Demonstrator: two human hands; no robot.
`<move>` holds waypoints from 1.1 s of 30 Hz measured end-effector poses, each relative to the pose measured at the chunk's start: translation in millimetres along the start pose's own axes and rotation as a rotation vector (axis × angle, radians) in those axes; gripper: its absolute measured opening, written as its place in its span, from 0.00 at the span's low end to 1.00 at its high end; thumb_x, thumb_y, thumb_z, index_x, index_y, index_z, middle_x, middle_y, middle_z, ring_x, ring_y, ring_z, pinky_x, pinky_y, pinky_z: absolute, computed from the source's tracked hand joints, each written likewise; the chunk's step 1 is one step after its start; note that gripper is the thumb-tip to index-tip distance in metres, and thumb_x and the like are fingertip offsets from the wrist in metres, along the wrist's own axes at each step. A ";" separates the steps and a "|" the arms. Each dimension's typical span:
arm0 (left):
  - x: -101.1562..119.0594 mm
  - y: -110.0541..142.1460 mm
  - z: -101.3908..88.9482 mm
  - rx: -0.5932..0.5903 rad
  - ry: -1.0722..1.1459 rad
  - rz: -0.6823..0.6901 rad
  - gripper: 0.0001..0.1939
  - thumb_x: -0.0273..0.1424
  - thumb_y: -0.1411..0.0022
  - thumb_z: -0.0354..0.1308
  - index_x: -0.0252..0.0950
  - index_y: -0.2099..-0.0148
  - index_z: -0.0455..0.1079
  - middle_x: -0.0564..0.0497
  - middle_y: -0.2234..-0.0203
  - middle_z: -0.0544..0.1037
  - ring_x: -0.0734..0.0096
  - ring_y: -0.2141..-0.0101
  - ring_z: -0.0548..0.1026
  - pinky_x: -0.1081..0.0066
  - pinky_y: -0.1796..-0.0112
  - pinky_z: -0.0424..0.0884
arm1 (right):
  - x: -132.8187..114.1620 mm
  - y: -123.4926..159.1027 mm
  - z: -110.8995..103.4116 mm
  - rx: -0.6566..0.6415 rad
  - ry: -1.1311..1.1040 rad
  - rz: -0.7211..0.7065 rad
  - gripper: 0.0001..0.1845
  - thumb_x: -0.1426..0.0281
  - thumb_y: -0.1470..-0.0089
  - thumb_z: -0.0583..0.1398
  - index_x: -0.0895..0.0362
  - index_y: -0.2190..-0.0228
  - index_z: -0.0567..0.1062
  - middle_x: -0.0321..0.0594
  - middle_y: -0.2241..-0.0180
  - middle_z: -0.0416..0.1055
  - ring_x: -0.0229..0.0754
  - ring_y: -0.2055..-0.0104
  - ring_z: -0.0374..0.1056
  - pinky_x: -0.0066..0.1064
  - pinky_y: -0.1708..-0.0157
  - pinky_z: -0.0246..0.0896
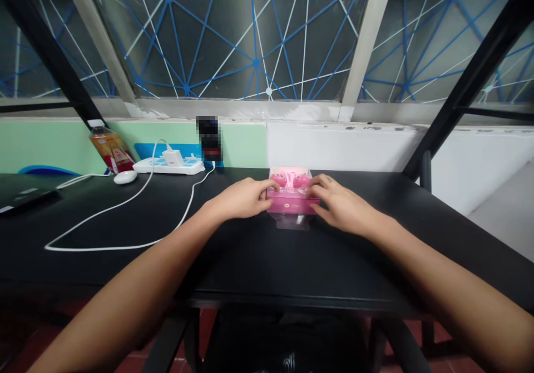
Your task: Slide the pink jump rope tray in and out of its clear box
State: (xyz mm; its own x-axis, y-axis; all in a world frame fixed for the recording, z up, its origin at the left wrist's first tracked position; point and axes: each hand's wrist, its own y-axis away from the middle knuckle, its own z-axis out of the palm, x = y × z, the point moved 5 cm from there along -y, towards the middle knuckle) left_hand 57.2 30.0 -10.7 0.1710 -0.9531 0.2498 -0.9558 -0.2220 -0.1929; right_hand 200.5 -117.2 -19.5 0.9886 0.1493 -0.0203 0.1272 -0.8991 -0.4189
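A small pink box (291,200) with a clear lid and a clear flap at its front lies on the black table (267,262), near the middle. My left hand (244,198) grips its left side with curled fingers. My right hand (340,205) holds the right side, fingers bent over the top edge. Pink items show inside the box, too small to name.
A white power strip (169,165) with a plugged charger sits at the back left, its white cable (117,217) looping over the table. Beside it are a white mouse (125,177) and a tilted bottle (110,148). A dark laptop (20,195) lies far left.
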 end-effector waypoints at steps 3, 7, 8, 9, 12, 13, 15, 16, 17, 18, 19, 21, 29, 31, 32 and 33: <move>-1.2 -0.6 0.7 0.001 0.002 0.008 0.19 0.31 0.41 0.53 0.40 0.46 0.68 0.53 0.73 0.76 0.72 0.74 0.71 0.73 0.72 0.59 | -5.9 -1.2 4.0 -0.043 -0.015 -0.037 0.12 0.75 0.42 0.51 0.55 0.63 0.73 0.47 0.52 0.65 0.51 0.50 0.63 0.44 0.54 0.66; -3.0 -1.4 3.0 -0.010 0.009 0.018 0.19 0.31 0.40 0.53 0.40 0.47 0.68 0.53 0.73 0.75 0.71 0.73 0.71 0.73 0.72 0.60 | -8.2 0.3 9.2 -0.070 -0.007 -0.060 0.13 0.75 0.41 0.51 0.55 0.65 0.75 0.47 0.50 0.65 0.52 0.47 0.61 0.46 0.50 0.64; -3.3 -1.5 3.3 -0.011 0.011 0.017 0.18 0.31 0.40 0.53 0.40 0.47 0.68 0.53 0.73 0.75 0.71 0.73 0.71 0.73 0.72 0.60 | -8.8 1.1 9.6 -0.074 -0.014 -0.061 0.12 0.73 0.40 0.52 0.55 0.65 0.75 0.48 0.49 0.64 0.52 0.46 0.60 0.46 0.49 0.63; -3.5 -1.5 3.6 -0.012 0.013 0.017 0.18 0.31 0.40 0.53 0.40 0.47 0.68 0.53 0.73 0.75 0.71 0.73 0.71 0.73 0.72 0.60 | -9.4 1.9 9.5 -0.079 -0.025 -0.059 0.11 0.71 0.40 0.53 0.55 0.64 0.75 0.48 0.48 0.63 0.53 0.46 0.60 0.47 0.48 0.63; -3.4 -1.5 4.0 -0.014 0.016 0.019 0.18 0.31 0.40 0.53 0.40 0.47 0.67 0.54 0.73 0.74 0.71 0.73 0.71 0.73 0.72 0.60 | -11.6 3.9 7.8 -0.099 -0.059 -0.058 0.12 0.62 0.45 0.60 0.55 0.62 0.75 0.49 0.46 0.62 0.56 0.45 0.59 0.49 0.47 0.62; -3.2 -1.5 4.1 -0.017 0.016 0.020 0.18 0.31 0.40 0.53 0.40 0.47 0.67 0.54 0.74 0.74 0.71 0.74 0.71 0.73 0.72 0.60 | -12.2 4.3 7.1 -0.105 -0.064 -0.058 0.15 0.59 0.47 0.61 0.55 0.61 0.75 0.49 0.45 0.61 0.57 0.44 0.58 0.49 0.47 0.62; -2.7 -1.6 4.2 -0.021 0.015 0.021 0.18 0.31 0.40 0.53 0.40 0.47 0.67 0.54 0.74 0.74 0.71 0.74 0.71 0.73 0.72 0.59 | -12.6 4.7 6.4 -0.115 -0.065 -0.056 0.18 0.57 0.48 0.63 0.55 0.59 0.74 0.49 0.44 0.60 0.57 0.44 0.58 0.49 0.47 0.62; -2.4 -1.7 4.1 -0.022 0.015 0.021 0.18 0.31 0.40 0.53 0.40 0.47 0.67 0.54 0.75 0.74 0.71 0.74 0.71 0.73 0.72 0.59 | -12.5 4.7 6.5 -0.120 -0.063 -0.054 0.18 0.57 0.49 0.63 0.54 0.59 0.74 0.49 0.44 0.60 0.57 0.44 0.58 0.49 0.47 0.62; -2.2 -1.8 4.0 -0.022 0.016 0.022 0.17 0.31 0.40 0.53 0.40 0.48 0.67 0.54 0.75 0.73 0.71 0.74 0.71 0.73 0.72 0.59 | -12.3 4.7 6.7 -0.123 -0.058 -0.052 0.18 0.57 0.49 0.63 0.54 0.59 0.74 0.49 0.44 0.61 0.57 0.44 0.58 0.48 0.47 0.63; -1.8 -1.9 3.8 -0.020 0.016 0.023 0.17 0.30 0.40 0.52 0.40 0.48 0.67 0.54 0.75 0.73 0.71 0.74 0.71 0.73 0.72 0.59 | -11.9 4.7 7.1 -0.124 -0.051 -0.049 0.17 0.58 0.49 0.63 0.55 0.60 0.74 0.49 0.45 0.61 0.57 0.44 0.58 0.48 0.48 0.63; -1.5 -2.0 3.8 -0.019 0.017 0.024 0.17 0.30 0.40 0.52 0.40 0.48 0.67 0.54 0.75 0.73 0.71 0.74 0.71 0.73 0.72 0.59 | -11.6 4.6 7.6 -0.124 -0.042 -0.047 0.17 0.59 0.48 0.63 0.55 0.60 0.74 0.49 0.45 0.61 0.56 0.44 0.58 0.47 0.48 0.63; -1.1 -2.3 4.1 -0.020 0.017 0.026 0.17 0.30 0.40 0.52 0.40 0.48 0.67 0.55 0.76 0.73 0.71 0.74 0.70 0.73 0.72 0.59 | -11.1 4.7 8.7 -0.123 -0.021 -0.051 0.16 0.60 0.48 0.63 0.55 0.59 0.74 0.50 0.45 0.61 0.56 0.44 0.58 0.47 0.47 0.63; -3.3 -2.7 7.2 -0.033 0.014 0.011 0.19 0.30 0.40 0.52 0.40 0.46 0.66 0.56 0.75 0.74 0.71 0.74 0.71 0.74 0.71 0.59 | -7.2 5.0 10.6 -0.111 -0.041 -0.049 0.16 0.60 0.46 0.60 0.56 0.59 0.74 0.50 0.45 0.62 0.56 0.43 0.58 0.48 0.49 0.65; -3.6 -3.1 7.7 -0.029 0.011 0.014 0.19 0.30 0.40 0.52 0.40 0.46 0.66 0.55 0.74 0.74 0.71 0.74 0.72 0.74 0.71 0.60 | -6.0 5.0 11.2 -0.105 -0.034 -0.043 0.15 0.61 0.45 0.59 0.55 0.58 0.74 0.49 0.46 0.63 0.56 0.43 0.59 0.47 0.51 0.66; -3.6 -3.4 8.1 -0.026 0.008 0.017 0.18 0.30 0.40 0.52 0.40 0.47 0.67 0.55 0.74 0.74 0.71 0.73 0.72 0.74 0.71 0.60 | -5.5 5.0 11.6 -0.101 -0.029 -0.042 0.14 0.62 0.44 0.58 0.55 0.58 0.74 0.49 0.46 0.63 0.55 0.44 0.59 0.47 0.51 0.66; -3.6 -3.8 8.6 -0.024 0.003 0.021 0.18 0.30 0.40 0.52 0.40 0.47 0.67 0.55 0.74 0.74 0.71 0.73 0.72 0.74 0.71 0.60 | -5.1 4.9 12.1 -0.097 -0.028 -0.043 0.14 0.62 0.43 0.57 0.55 0.58 0.74 0.49 0.47 0.64 0.54 0.44 0.60 0.47 0.51 0.66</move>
State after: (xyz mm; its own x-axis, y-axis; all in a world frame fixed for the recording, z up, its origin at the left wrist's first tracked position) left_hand 62.2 32.5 -19.0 0.1501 -0.9568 0.2491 -0.9646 -0.1970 -0.1755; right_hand 195.1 -117.4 -32.4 0.9796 0.1986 -0.0301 0.1778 -0.9271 -0.3299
